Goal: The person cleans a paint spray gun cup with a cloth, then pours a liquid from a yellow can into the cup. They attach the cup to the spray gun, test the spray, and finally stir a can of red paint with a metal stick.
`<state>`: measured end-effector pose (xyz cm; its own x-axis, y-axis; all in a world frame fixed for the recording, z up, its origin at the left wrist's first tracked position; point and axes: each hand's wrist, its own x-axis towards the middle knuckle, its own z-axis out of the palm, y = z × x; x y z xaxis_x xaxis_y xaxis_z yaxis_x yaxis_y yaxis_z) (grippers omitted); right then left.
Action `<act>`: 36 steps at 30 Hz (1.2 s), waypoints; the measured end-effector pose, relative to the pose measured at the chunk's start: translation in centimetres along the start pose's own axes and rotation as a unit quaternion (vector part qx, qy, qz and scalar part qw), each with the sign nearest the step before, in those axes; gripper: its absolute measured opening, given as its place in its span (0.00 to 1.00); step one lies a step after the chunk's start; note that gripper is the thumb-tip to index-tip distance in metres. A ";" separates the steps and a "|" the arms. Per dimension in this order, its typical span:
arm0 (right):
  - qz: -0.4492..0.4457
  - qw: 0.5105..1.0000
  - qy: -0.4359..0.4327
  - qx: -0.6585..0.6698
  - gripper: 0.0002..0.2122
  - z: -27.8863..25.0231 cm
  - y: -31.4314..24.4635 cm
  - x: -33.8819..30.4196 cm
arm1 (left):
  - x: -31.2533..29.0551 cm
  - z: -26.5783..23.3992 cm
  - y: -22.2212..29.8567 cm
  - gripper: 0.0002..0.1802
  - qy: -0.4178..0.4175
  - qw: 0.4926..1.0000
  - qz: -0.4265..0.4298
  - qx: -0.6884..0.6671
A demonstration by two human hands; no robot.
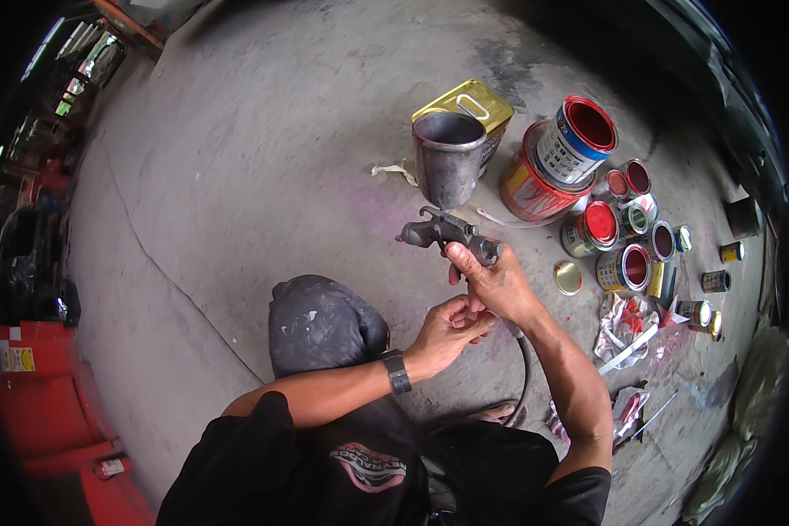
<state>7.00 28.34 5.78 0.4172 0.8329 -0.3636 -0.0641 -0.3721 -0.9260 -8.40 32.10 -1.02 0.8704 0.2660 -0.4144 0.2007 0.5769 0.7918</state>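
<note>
A dark metal spray gun (447,232) is gripped by its handle in my right hand (504,285), with its nozzle pointing left. From the bottom of the handle a black hose (526,377) curves down toward my feet. My left hand (451,333), with a dark watch on its wrist, is just below the right one by the handle's lower end. Its fingers are curled together, and anything between them is hidden. Beyond the gun a grey metal paint cup (450,162) stands upright on the floor, its top uncovered.
Behind the cup is a yellow rectangular tin (473,101). One open red paint can (579,145) sits on a larger paint-streaked can (535,188). Several small cans, a round lid (568,278) and stained paper (627,324) lie to the right. Red equipment (48,403) stands far left.
</note>
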 end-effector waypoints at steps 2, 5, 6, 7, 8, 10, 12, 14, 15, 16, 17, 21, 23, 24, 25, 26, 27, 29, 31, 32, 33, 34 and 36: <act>-0.005 1.000 -0.002 -0.018 0.26 0.3 -0.1 0.3 | 0.2 -0.2 -0.1 0.06 0.003 1.000 0.009 -0.003; -0.019 1.000 -0.006 -0.020 0.25 1.1 0.0 0.5 | 0.3 -0.7 -0.7 0.07 0.012 0.999 0.033 0.011; -0.014 1.000 -0.012 -0.011 0.25 1.2 -0.4 0.3 | 0.3 -0.8 -0.8 0.07 0.019 0.999 0.034 0.016; -0.010 1.000 -0.018 -0.002 0.25 1.4 -0.6 0.2 | 0.2 -0.9 -0.8 0.07 0.026 0.999 0.034 0.022; -0.029 0.999 -0.010 -0.008 0.25 1.6 -0.4 0.2 | 0.2 -0.9 -1.0 0.07 0.028 0.999 0.034 0.027; -0.069 0.997 0.006 -0.020 0.25 1.8 0.4 0.3 | 0.2 -1.1 -1.6 0.08 0.027 0.996 0.052 0.066; -0.068 0.998 0.011 -0.014 0.25 1.8 0.3 0.0 | 0.1 -1.1 -1.5 0.09 0.034 0.992 0.065 0.099; -0.067 0.998 0.014 -0.014 0.25 1.7 0.2 -0.3 | -0.1 -0.6 -1.4 0.09 0.047 0.989 0.072 0.123; -0.067 0.998 0.015 -0.017 0.25 1.6 0.3 -0.4 | -0.1 -0.6 -1.5 0.10 0.047 0.986 0.075 0.142; -0.066 0.997 0.016 -0.020 0.25 1.4 0.3 -0.5 | 0.0 -0.7 -1.6 0.10 0.047 0.983 0.078 0.160; -0.047 0.999 0.006 -0.014 0.24 1.2 0.2 -0.6 | 0.0 -0.7 -1.7 0.10 0.048 0.979 0.080 0.179; -0.037 0.999 -0.009 -0.026 0.23 0.9 0.1 -0.9 | -0.3 -0.3 -1.3 0.10 0.052 0.977 0.081 0.192; -0.029 0.999 -0.009 -0.028 0.24 1.0 0.2 -0.9 | -0.4 -0.2 -0.9 0.11 0.055 0.978 0.073 0.187; -0.008 1.000 -0.012 -0.018 0.24 0.9 0.2 -0.9 | -0.3 -0.3 -1.1 0.11 0.051 0.981 0.074 0.175; 0.013 1.000 -0.016 -0.009 0.24 0.9 0.1 -1.0 | -0.2 -0.4 -1.5 0.11 0.047 0.983 0.076 0.162; 0.003 1.000 -0.011 -0.013 0.24 0.8 0.3 -0.9 | 0.0 -0.3 -1.6 0.11 0.043 0.985 0.077 0.149; -0.007 1.000 -0.007 -0.016 0.24 0.7 0.6 -0.9 | 0.0 -0.2 -1.7 0.11 0.039 0.987 0.077 0.138; -0.035 0.999 0.005 -0.027 0.23 0.8 1.0 -0.7 | 0.0 0.1 -1.7 0.10 0.033 0.990 0.077 0.117; -0.071 0.996 0.020 -0.040 0.22 0.9 1.5 -0.6 | 0.0 0.2 -1.8 0.10 0.027 0.990 0.072 0.121; -0.070 0.996 0.024 -0.052 0.21 0.9 1.8 -0.7 | 0.0 0.2 -1.8 0.10 0.025 0.990 0.069 0.123; -0.070 0.995 0.028 -0.063 0.21 0.9 2.1 -0.8 | 0.0 0.2 -1.8 0.11 0.021 0.989 0.059 0.134; -0.069 0.994 0.033 -0.075 0.20 0.9 2.2 -0.9 | 0.0 0.2 -1.6 0.11 0.017 0.988 0.049 0.146; -0.084 0.992 0.024 -0.088 0.20 1.0 2.1 -1.2 | -0.1 0.0 -1.6 0.11 0.008 0.986 0.030 0.163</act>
<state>5.50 26.98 4.21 0.4508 0.8706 -0.1973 0.1670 -0.2993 -0.9394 -8.75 31.14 -2.23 0.8786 0.3045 -0.3679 0.2857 0.2822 0.9158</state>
